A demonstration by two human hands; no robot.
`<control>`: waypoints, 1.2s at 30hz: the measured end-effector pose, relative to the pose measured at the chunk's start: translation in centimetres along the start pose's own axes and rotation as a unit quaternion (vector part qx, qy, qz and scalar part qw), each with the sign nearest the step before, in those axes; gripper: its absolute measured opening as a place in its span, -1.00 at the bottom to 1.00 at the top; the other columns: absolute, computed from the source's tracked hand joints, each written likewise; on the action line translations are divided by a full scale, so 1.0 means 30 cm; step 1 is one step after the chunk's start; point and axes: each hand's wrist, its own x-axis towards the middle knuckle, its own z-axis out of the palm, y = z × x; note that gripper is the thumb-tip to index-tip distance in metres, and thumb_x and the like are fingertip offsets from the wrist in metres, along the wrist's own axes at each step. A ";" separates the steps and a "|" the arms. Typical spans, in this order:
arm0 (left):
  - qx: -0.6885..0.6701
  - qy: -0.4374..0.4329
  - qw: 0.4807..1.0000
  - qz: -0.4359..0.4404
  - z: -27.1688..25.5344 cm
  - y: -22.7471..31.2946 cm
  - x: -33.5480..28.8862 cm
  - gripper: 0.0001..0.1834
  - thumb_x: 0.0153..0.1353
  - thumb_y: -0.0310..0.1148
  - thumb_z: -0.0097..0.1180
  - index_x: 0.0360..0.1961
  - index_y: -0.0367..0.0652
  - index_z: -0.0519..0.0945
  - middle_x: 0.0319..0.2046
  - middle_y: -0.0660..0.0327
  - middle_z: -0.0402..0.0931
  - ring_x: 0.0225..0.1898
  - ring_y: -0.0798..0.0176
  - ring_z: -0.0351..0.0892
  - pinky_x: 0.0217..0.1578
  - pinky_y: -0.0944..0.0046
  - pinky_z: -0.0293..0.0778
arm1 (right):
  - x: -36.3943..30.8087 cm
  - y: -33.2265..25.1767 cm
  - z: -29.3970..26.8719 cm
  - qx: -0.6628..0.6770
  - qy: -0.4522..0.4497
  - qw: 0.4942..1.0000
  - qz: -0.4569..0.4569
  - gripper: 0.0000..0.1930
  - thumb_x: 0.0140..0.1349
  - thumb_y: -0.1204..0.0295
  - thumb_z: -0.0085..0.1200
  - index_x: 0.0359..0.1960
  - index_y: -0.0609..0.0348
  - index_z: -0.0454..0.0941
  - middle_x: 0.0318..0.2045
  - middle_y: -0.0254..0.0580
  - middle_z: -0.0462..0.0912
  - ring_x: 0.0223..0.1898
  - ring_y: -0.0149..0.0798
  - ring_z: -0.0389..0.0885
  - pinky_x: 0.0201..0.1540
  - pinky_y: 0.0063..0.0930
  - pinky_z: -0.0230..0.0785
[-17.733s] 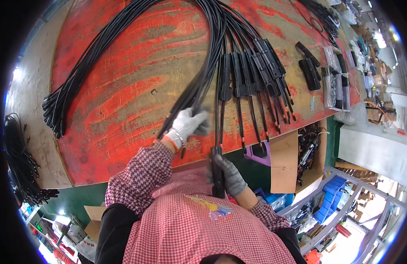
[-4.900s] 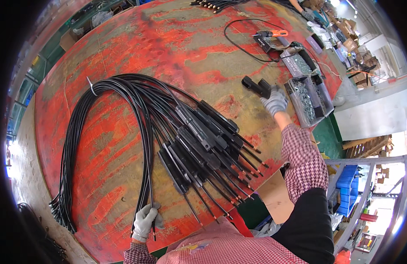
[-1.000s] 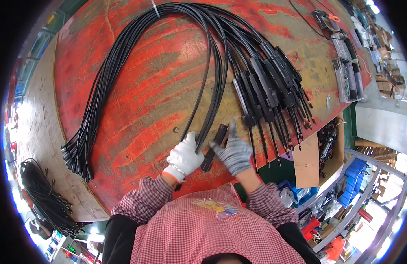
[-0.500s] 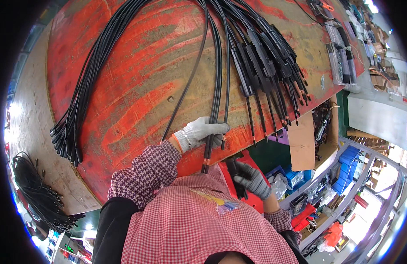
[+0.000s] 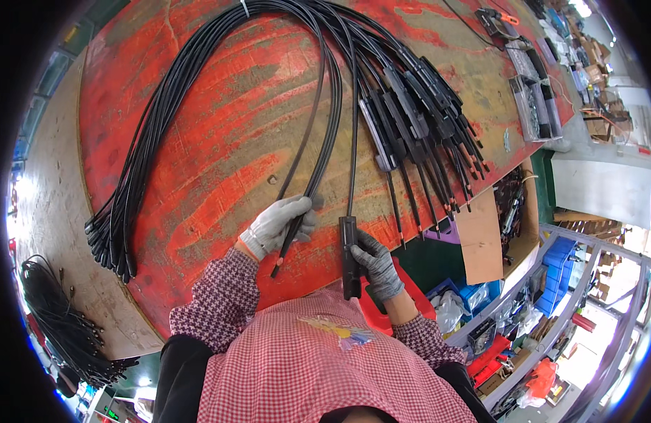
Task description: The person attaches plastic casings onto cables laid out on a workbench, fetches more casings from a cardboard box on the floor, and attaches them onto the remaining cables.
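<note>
My left hand, in a pale knit glove, is closed around a few black cables near their copper-tipped ends. In a grey-striped glove, my right hand grips a long black plastic housing at the table's front edge. A single cable runs down into the top of that housing; its end is hidden inside or behind it. To the right lie several cables with similar black housings on them, their copper ends pointing toward me. All of them belong to one looped bundle that bends round to black ends at the left.
The red, worn tabletop lies under the bundle. Clear plastic bins and an orange-and-black tool sit at the far right. A red container stands below the front edge. More black cables hang at the left.
My right hand has come up from the red container with a black housing, now on one cable. My left hand has moved left with its cables, leaving that one apart.
</note>
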 end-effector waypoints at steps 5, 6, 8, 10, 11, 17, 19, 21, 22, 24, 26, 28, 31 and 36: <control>-0.002 -0.025 1.000 0.002 -0.034 0.015 -0.011 -0.55 0.36 -0.22 -0.06 0.13 -0.32 0.32 -0.37 0.21 0.52 -0.34 0.32 0.57 -0.36 0.30 0.60 | 0.021 0.012 -0.029 0.311 -0.182 0.932 0.043 -0.44 0.20 0.45 0.13 0.23 0.27 0.26 -0.08 -0.11 0.54 -0.10 -0.15 0.57 -0.02 -0.30 0.45; -0.015 -0.049 0.999 0.001 -0.032 0.020 -0.016 -0.54 0.36 -0.21 -0.06 0.15 -0.31 0.31 -0.31 0.17 0.54 -0.30 0.28 0.59 -0.30 0.26 0.60 | 0.010 0.010 -0.022 0.406 -0.213 0.888 0.040 -0.42 0.21 0.43 0.11 0.25 0.26 0.21 -0.07 -0.09 0.52 -0.12 -0.12 0.55 -0.03 -0.29 0.44; -0.020 -0.061 0.998 0.002 -0.031 0.026 -0.021 -0.52 0.36 -0.19 -0.07 0.16 -0.32 0.30 -0.31 0.17 0.55 -0.30 0.28 0.60 -0.28 0.25 0.61 | 0.000 0.008 -0.020 0.544 -0.234 0.802 0.075 -0.37 0.21 0.43 0.09 0.30 0.22 0.13 -0.02 -0.08 0.46 -0.13 -0.11 0.52 -0.03 -0.29 0.42; -0.021 -0.074 0.997 -0.010 -0.028 0.030 -0.024 -0.48 0.37 -0.14 -0.09 0.20 -0.29 0.28 -0.32 0.18 0.54 -0.29 0.27 0.60 -0.21 0.23 0.60 | 0.018 0.007 -0.031 0.546 -0.224 0.802 0.096 -0.40 0.21 0.43 0.08 0.29 0.21 0.15 -0.02 -0.08 0.46 -0.14 -0.12 0.52 -0.04 -0.29 0.42; -0.022 -0.076 0.997 -0.007 -0.035 0.027 -0.020 -0.48 0.37 -0.14 -0.09 0.20 -0.29 0.28 -0.32 0.18 0.54 -0.29 0.27 0.60 -0.21 0.23 0.60 | 0.032 0.004 -0.038 0.549 -0.212 0.800 0.117 -0.42 0.22 0.43 0.06 0.27 0.21 0.18 -0.02 -0.08 0.46 -0.14 -0.12 0.51 -0.04 -0.29 0.43; -0.065 -0.113 0.991 -0.030 -0.059 0.027 -0.012 -0.47 0.38 -0.16 -0.12 0.24 -0.29 0.24 -0.21 0.10 0.55 -0.19 0.21 0.59 -0.14 0.19 0.56 | 0.186 -0.125 -0.013 0.221 -0.058 0.973 0.021 -0.54 0.21 0.43 0.13 0.16 0.18 0.37 -0.17 -0.19 0.58 -0.25 -0.19 0.62 -0.16 -0.17 0.60; -0.070 -0.113 0.991 -0.034 -0.050 0.037 -0.015 -0.47 0.39 -0.17 -0.13 0.25 -0.30 0.23 -0.21 0.10 0.55 -0.19 0.20 0.59 -0.14 0.18 0.56 | 0.257 -0.195 -0.010 0.161 -0.101 0.981 0.030 -0.56 0.20 0.40 0.14 0.11 0.25 0.39 -0.22 -0.17 0.60 -0.26 -0.18 0.63 -0.18 -0.18 0.60; -0.074 -0.112 0.990 -0.037 -0.052 0.036 -0.005 -0.47 0.40 -0.18 -0.15 0.26 -0.30 0.21 -0.20 0.09 0.56 -0.18 0.19 0.60 -0.13 0.17 0.56 | 0.347 -0.288 0.022 0.151 -0.134 0.979 0.025 -0.61 0.20 0.38 0.15 0.03 0.27 0.44 -0.26 -0.15 0.62 -0.27 -0.17 0.64 -0.20 -0.20 0.60; -0.078 -0.119 0.989 -0.035 -0.062 0.033 -0.001 -0.47 0.40 -0.19 -0.17 0.26 -0.31 0.20 -0.20 0.09 0.56 -0.18 0.18 0.60 -0.12 0.16 0.56 | 0.396 -0.341 0.043 0.143 -0.170 0.975 0.021 -0.65 0.19 0.36 0.16 -0.04 0.30 0.48 -0.30 -0.13 0.63 -0.28 -0.15 0.65 -0.22 -0.21 0.60; -0.077 -0.129 0.988 -0.033 -0.058 0.038 -0.001 -0.47 0.41 -0.19 -0.19 0.27 -0.32 0.19 -0.19 0.08 0.56 -0.17 0.17 0.61 -0.12 0.15 0.57 | 0.471 -0.482 0.100 0.127 -0.120 0.984 0.015 -0.73 0.23 0.42 0.09 -0.11 0.35 0.51 -0.30 -0.04 0.63 -0.31 -0.12 0.65 -0.20 -0.22 0.61; -0.062 -0.136 0.988 -0.037 -0.046 0.043 0.013 -0.47 0.41 -0.20 -0.19 0.27 -0.33 0.18 -0.18 0.07 0.56 -0.17 0.16 0.61 -0.12 0.13 0.57 | 0.556 -0.608 0.127 0.121 -0.083 0.989 -0.020 -0.76 0.26 0.41 0.04 -0.15 0.35 0.51 -0.32 -0.04 0.64 -0.34 -0.09 0.64 -0.22 -0.20 0.61; -0.071 -0.127 0.989 -0.030 -0.055 0.038 -0.005 -0.47 0.41 -0.20 -0.19 0.27 -0.33 0.19 -0.18 0.07 0.56 -0.17 0.16 0.61 -0.12 0.13 0.57 | 0.598 -0.715 0.171 0.055 -0.065 0.995 -0.047 -0.77 0.27 0.39 0.04 -0.15 0.30 0.52 -0.31 -0.05 0.64 -0.35 -0.13 0.64 -0.26 -0.25 0.61; -0.080 -0.118 0.989 -0.025 -0.072 0.035 -0.012 -0.48 0.41 -0.20 -0.19 0.26 -0.34 0.19 -0.19 0.07 0.56 -0.17 0.15 0.61 -0.11 0.13 0.57 | 0.491 -0.864 0.189 -0.145 -0.021 0.980 -0.133 -0.70 0.25 0.37 0.07 -0.02 0.21 0.51 -0.25 -0.07 0.64 -0.33 -0.17 0.65 -0.30 -0.30 0.57; -0.073 -0.115 0.990 -0.031 -0.043 0.046 -0.020 -0.49 0.41 -0.20 -0.18 0.24 -0.34 0.22 -0.19 0.08 0.56 -0.19 0.17 0.61 -0.16 0.18 0.58 | 0.536 -0.903 0.011 -0.684 0.313 0.531 -0.391 -0.63 0.19 0.46 0.03 0.06 0.07 0.51 -0.11 0.06 0.60 -0.07 0.01 0.56 0.04 -0.28 0.41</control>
